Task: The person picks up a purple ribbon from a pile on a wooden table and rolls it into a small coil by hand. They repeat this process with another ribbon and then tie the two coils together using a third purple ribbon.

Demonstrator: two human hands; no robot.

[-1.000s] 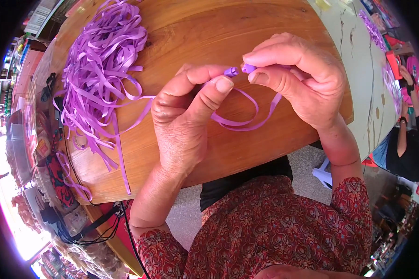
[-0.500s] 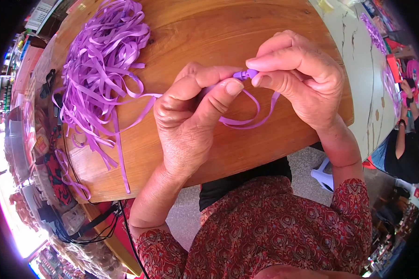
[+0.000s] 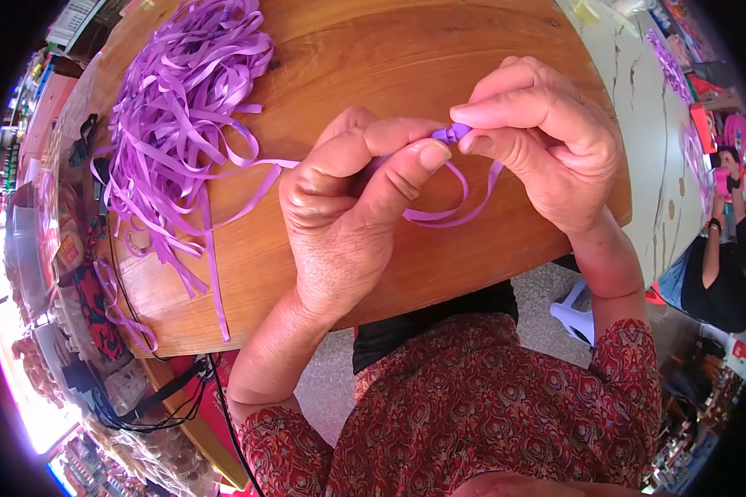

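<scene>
hands [image 3: 352, 207] [image 3: 547, 137] pinch purple ribbon [image 3: 452, 217] over table [image 3: 373, 58].

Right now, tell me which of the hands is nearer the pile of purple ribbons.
Left. The left hand is just right of the pile of purple ribbons; the right hand is farther right, beyond it.

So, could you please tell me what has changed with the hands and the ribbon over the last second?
The left hand and right hand have closed together: a second ago a small gap showed between their fingertips, now both pinch the purple ribbon at one tight fold. The loop below them hangs shorter. Both hands kept their grip throughout, and the ribbon pile on the wooden table stayed put.
</scene>
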